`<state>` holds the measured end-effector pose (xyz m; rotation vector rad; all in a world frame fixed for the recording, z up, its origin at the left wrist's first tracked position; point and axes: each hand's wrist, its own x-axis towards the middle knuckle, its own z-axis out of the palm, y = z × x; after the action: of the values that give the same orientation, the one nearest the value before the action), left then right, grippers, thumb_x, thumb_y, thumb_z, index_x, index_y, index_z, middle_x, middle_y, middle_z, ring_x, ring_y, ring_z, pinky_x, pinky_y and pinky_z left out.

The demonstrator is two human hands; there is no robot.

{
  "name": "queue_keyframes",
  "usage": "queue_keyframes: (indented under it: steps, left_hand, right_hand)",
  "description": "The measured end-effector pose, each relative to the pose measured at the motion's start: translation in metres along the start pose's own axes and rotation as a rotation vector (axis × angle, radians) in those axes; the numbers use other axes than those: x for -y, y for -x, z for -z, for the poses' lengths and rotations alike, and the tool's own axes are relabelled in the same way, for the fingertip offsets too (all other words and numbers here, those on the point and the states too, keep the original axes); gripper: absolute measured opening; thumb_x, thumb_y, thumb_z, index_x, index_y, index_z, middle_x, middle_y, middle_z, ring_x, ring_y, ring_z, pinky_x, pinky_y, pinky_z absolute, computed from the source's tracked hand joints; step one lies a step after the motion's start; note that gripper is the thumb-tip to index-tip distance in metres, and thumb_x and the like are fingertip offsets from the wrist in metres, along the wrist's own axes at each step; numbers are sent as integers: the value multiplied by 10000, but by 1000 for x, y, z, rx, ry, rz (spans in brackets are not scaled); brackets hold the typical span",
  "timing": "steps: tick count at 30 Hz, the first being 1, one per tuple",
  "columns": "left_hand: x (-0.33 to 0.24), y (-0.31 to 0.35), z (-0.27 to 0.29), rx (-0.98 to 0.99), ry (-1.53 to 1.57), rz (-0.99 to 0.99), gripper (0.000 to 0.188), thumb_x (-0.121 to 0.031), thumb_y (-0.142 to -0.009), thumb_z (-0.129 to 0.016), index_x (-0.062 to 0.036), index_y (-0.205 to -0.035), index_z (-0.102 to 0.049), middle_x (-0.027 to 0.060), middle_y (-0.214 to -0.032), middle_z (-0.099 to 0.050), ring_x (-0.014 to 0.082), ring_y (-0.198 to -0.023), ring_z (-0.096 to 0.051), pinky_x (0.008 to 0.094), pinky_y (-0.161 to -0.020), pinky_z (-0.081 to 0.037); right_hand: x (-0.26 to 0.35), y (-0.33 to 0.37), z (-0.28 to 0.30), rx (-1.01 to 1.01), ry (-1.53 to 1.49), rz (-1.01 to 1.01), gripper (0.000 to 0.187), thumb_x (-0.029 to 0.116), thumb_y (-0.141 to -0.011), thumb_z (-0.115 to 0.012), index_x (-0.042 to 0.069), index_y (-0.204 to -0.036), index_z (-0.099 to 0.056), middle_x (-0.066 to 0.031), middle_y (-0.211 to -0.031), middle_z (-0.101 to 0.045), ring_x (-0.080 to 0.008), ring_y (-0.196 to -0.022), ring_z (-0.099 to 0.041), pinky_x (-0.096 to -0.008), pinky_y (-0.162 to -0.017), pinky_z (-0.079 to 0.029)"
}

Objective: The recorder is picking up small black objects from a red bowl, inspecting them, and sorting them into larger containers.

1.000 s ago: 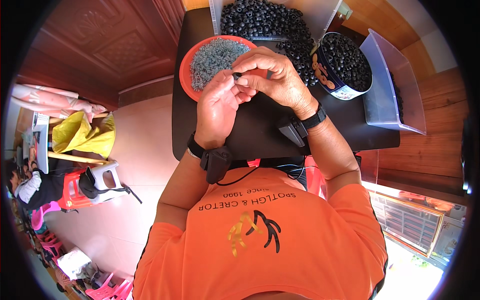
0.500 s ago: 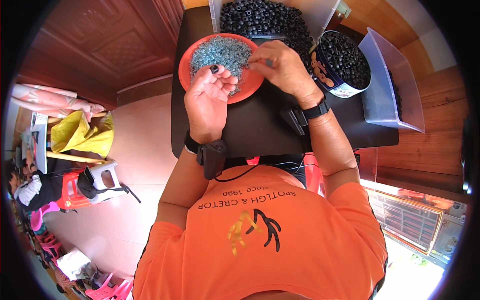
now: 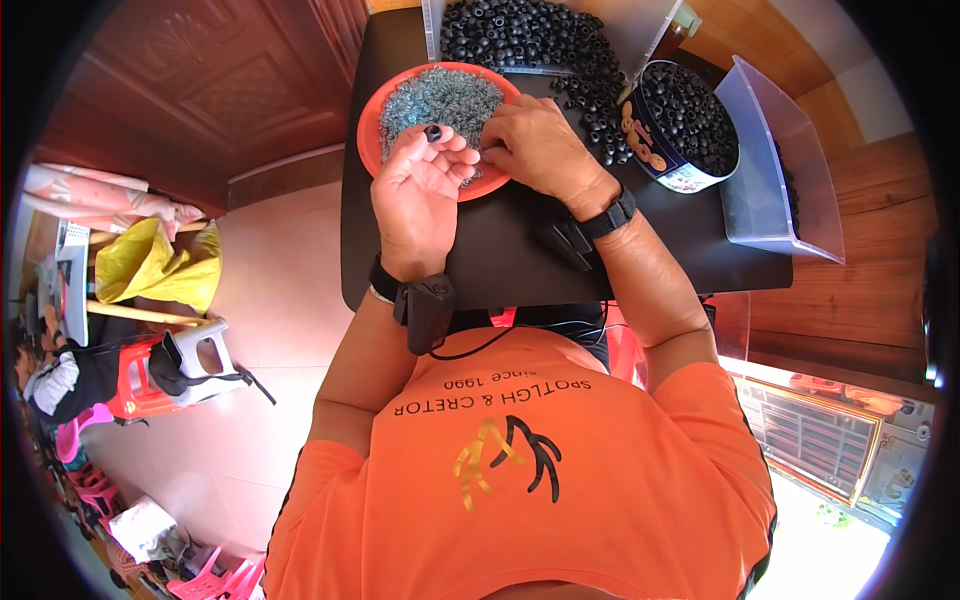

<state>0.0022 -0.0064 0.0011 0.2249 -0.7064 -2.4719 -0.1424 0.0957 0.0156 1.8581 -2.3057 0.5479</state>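
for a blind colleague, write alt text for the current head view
A person's left hand holds a small black part; the right hand is over the edge of a red bowl of shiny pieces, on a dark table beside loose black parts.

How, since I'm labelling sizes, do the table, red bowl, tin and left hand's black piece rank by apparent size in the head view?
1. Table
2. Red bowl, partly hidden
3. Tin
4. Black piece

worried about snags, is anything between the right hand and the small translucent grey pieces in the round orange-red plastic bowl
Nothing visible: the right hand is partly over the bowl near the pieces; the left hand, pinching a small round black piece, lies left of that path.
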Motion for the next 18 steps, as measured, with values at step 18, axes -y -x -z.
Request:
queue_keyframes:
  steps: [18]
  left_hand:
    - [-1, 1, 2, -10, 15, 2, 197, -193, -929, -466, -34, -907, -579, 82, -897, -597, 237, -819, -582, 353, -794, -462]
  right_hand:
    - [-7, 3, 4, -113, 54, -14, 121, 238, -742, -665, 123, -767, -694, -34, -845, -642, -247, -887, -564, -381, -831, -416]
